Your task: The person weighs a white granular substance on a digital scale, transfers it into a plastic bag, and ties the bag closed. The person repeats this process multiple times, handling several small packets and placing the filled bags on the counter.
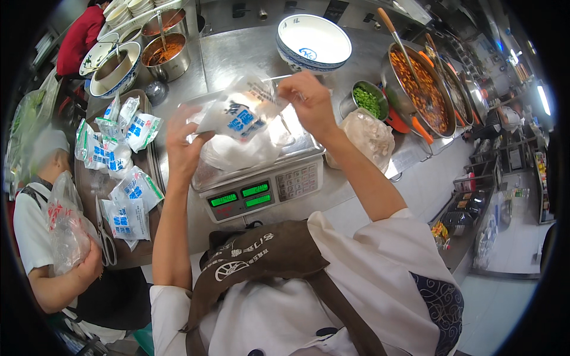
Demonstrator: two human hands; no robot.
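A white plastic pouch (pixel 242 116) with blue printing is stretched between my two hands above a digital scale (pixel 267 189). My left hand (pixel 183 141), slightly blurred, pinches its left edge. At its upper right corner, my right hand (pixel 307 101) grips the plastic between thumb and fingers. Below the pouch, a white, rounded plastic bag (pixel 236 153) rests on the metal weighing pan (pixel 289 129); its contents cannot be made out. Green figures glow on the scale's display. Close by my right forearm sits a knotted translucent bag (pixel 367 141).
Several similar pouches (pixel 133 187) lie on a brown tray at left, with scissors (pixel 106 236) alongside. A co-worker (pixel 40 231) holds a clear bag there. A large bowl (pixel 314 42), chopped green herbs (pixel 367 100), a pan of red sauce (pixel 418 89) and sauce pots (pixel 167 53) stand beyond.
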